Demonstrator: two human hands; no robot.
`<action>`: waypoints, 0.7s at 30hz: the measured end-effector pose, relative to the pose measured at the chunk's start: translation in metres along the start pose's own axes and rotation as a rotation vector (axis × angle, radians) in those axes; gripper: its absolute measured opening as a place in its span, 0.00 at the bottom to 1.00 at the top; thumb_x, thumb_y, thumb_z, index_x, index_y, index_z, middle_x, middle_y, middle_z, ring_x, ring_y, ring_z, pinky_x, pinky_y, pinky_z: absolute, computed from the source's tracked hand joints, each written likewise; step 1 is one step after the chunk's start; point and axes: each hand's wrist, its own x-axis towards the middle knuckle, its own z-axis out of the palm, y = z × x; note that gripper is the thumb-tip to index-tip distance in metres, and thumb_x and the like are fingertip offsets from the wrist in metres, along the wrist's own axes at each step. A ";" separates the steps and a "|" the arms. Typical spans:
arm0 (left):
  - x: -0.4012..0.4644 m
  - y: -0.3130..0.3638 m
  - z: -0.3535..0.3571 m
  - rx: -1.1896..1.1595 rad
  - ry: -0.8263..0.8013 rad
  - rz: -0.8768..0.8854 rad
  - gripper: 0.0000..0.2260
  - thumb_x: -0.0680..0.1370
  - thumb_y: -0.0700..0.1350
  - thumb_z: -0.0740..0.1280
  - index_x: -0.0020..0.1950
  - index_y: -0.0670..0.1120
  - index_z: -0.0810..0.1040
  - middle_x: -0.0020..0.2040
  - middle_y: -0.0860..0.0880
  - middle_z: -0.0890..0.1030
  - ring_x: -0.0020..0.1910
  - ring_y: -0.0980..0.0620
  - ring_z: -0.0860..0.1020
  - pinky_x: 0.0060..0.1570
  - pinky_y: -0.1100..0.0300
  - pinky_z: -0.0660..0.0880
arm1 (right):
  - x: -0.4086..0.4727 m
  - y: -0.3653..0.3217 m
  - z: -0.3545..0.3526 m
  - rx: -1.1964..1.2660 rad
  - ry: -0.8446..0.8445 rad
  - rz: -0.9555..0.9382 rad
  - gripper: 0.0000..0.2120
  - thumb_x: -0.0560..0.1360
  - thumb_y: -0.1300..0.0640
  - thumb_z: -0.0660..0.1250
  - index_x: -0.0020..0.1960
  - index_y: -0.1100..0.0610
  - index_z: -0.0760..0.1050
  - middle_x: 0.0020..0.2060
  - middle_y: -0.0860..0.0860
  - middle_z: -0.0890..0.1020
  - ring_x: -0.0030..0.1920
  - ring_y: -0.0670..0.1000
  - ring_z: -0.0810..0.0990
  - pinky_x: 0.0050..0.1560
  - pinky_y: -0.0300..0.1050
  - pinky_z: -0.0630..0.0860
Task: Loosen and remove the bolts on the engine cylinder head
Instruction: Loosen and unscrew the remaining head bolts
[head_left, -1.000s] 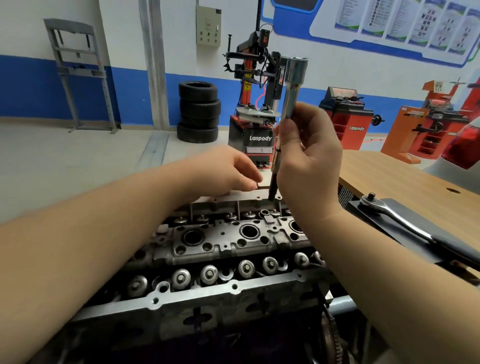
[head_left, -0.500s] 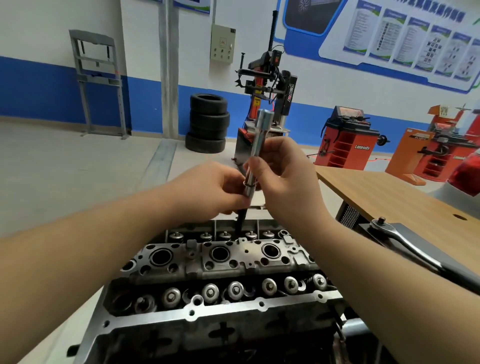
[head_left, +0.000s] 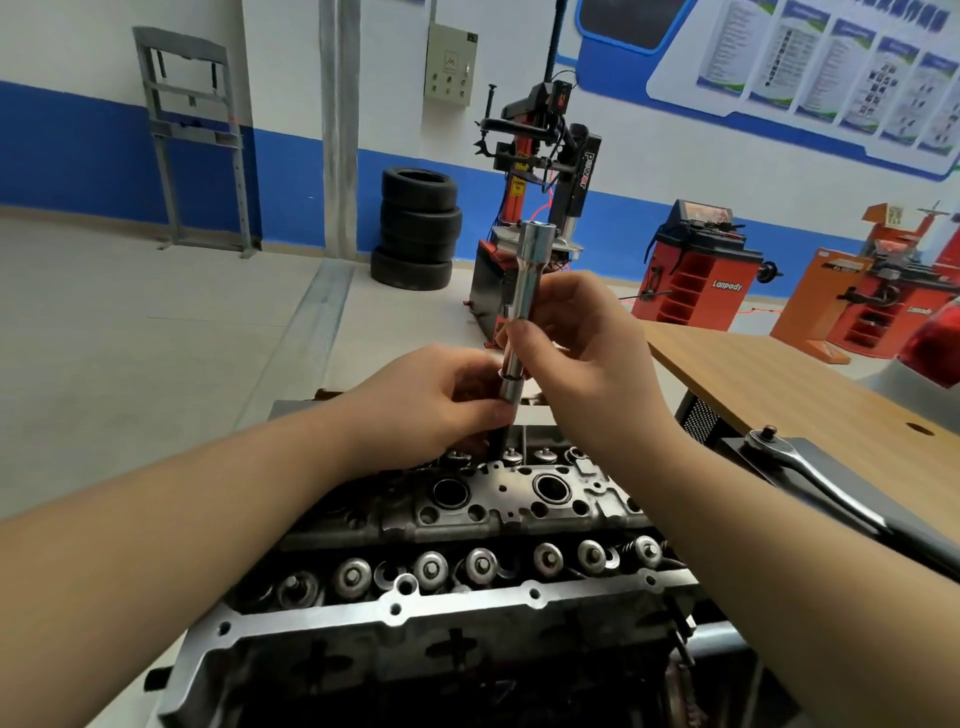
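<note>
1. The long dark bolt (head_left: 500, 441) stands nearly upright, its lower end at a hole on the far edge of the grey metal cylinder head (head_left: 511, 499). Its top is hidden inside the tool, so I cannot tell how far it has come out.
2. The polished silver long socket extension (head_left: 524, 291) sits on the bolt along the same near-vertical axis, leaning slightly right at the top. Its open square end points up, above both hands.
3. The left hand (head_left: 441, 397) is nearer the bolt; its grip pinches the lower end of the tool just above the head.
4. The right hand (head_left: 582, 343) is clenched round the middle of the shaft, above the left.
5. The coming move probably turns on this axis: lifting straight up along it should draw the bolt clear, while tilting might bind it in the bore.
6. The chrome ratchet handle (head_left: 815, 483) lies well apart to the right on a dark tray (head_left: 737, 452) on the wooden counter (head_left: 779, 374).
</note>
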 end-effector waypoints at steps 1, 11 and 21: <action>0.000 0.000 0.001 0.049 0.014 0.014 0.10 0.83 0.42 0.72 0.63 0.51 0.83 0.52 0.50 0.88 0.53 0.51 0.86 0.58 0.49 0.84 | 0.000 -0.001 0.000 0.032 0.007 0.012 0.09 0.78 0.63 0.71 0.57 0.59 0.77 0.44 0.53 0.86 0.46 0.56 0.85 0.49 0.65 0.81; -0.002 -0.003 -0.001 0.214 0.044 0.073 0.07 0.82 0.41 0.71 0.60 0.48 0.82 0.49 0.50 0.86 0.51 0.48 0.85 0.57 0.43 0.81 | 0.001 -0.003 0.007 0.123 0.021 -0.003 0.06 0.81 0.57 0.67 0.56 0.57 0.77 0.40 0.53 0.84 0.43 0.54 0.84 0.48 0.60 0.81; -0.004 -0.010 0.004 -0.026 0.033 0.072 0.08 0.85 0.49 0.68 0.62 0.50 0.83 0.52 0.49 0.87 0.53 0.51 0.86 0.54 0.60 0.82 | -0.003 -0.006 0.007 -0.012 0.044 -0.017 0.08 0.76 0.58 0.75 0.49 0.57 0.76 0.37 0.47 0.80 0.39 0.49 0.79 0.47 0.58 0.78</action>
